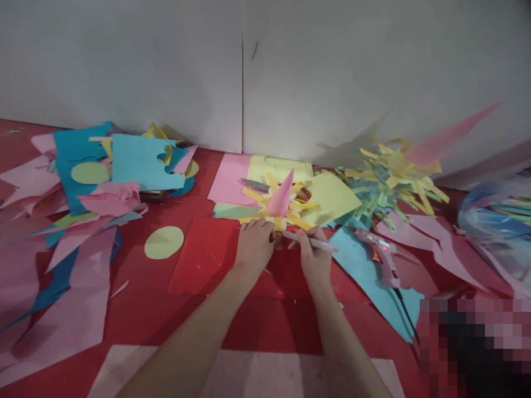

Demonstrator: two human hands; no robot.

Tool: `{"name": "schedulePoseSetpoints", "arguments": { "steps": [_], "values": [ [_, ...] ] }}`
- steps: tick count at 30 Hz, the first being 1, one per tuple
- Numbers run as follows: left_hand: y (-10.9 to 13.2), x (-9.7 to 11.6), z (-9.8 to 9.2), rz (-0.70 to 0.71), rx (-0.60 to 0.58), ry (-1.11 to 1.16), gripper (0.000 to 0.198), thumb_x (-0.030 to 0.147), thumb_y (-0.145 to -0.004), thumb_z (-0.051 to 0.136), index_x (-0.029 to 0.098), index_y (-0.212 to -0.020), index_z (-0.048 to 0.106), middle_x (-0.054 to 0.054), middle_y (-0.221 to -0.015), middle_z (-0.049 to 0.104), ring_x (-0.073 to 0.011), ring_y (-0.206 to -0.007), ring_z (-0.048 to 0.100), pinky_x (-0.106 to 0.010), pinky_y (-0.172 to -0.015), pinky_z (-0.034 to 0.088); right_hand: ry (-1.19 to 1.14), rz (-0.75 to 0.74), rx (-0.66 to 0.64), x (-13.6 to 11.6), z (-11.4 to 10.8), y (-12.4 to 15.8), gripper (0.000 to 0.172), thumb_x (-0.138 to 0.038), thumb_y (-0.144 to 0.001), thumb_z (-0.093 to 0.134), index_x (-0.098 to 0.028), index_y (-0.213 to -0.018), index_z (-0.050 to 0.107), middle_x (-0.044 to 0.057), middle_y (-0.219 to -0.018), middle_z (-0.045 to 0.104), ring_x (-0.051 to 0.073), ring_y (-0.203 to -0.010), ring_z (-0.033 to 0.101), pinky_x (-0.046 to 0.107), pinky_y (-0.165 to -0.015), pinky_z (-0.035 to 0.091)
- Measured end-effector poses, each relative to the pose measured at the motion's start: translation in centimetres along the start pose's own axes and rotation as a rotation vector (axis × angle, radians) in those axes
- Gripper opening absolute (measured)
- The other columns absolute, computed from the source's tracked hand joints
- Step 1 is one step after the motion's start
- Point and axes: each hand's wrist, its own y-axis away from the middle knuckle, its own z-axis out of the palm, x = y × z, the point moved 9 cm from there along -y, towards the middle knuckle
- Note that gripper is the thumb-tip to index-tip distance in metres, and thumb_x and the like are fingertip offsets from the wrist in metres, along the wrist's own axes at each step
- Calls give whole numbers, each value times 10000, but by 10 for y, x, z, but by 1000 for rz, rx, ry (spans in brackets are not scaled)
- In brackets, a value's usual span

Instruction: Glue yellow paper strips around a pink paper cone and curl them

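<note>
A small pink paper cone (282, 196) stands amid a ring of yellow paper strips (305, 205) in the middle. My left hand (256, 240) is closed on the near edge of the yellow strips, at the cone's base. A pale, slim pen-like stick (326, 245) is gripped in my right hand (314, 257), its tip reaching left towards the strip between the hands. Under both hands lies a red sheet (207, 254). Scissors (257, 185) with red handles rest behind the strips, on pink and yellow paper, partly hidden by the cone piece.
A pink glue gun (385, 260) with a black cable lies on blue paper (360, 265) at right. Behind it stands a larger cone piece (448, 141). Paper scraps (91, 276) cover the left, near a yellow-green circle (164, 242). A white wall (166, 66) borders the back.
</note>
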Motion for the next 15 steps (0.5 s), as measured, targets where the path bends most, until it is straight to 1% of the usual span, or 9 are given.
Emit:
{"name": "schedulePoseSetpoints", "arguments": {
  "steps": [4,9,12,15],
  "values": [
    [0,0,-2,8,17,16,198,323,-806,597,200,-669,524,-2,-756,589,-170,-793,528,-309,-710,316,-10,-5,-7,-1,1,0,236,-341,-816,540,-226,-650,417,-63,-476,529,132,-482,530,271,-586,429],
    [-1,-1,-2,8,21,32,254,384,-820,570,198,-657,515,0,-742,591,-176,-780,528,-316,-693,317,-16,11,37,2,-3,1,228,-350,-818,535,-231,-666,413,-67,-467,521,133,-459,510,268,-552,417],
    [-1,-2,-1,-5,4,37,243,378,-829,558,200,-668,524,-5,-749,597,-174,-790,533,-317,-700,323,-33,18,46,3,-4,1,226,-356,-816,537,-232,-677,410,-70,-473,524,128,-452,500,266,-548,414],
    [-1,-1,-1,-8,6,35,235,368,-836,550,202,-672,526,-8,-750,600,-175,-794,535,-319,-703,325,-39,19,53,1,-4,1,230,-369,-815,538,-229,-675,421,-59,-485,544,134,-480,527,270,-568,426]
  ]
}}
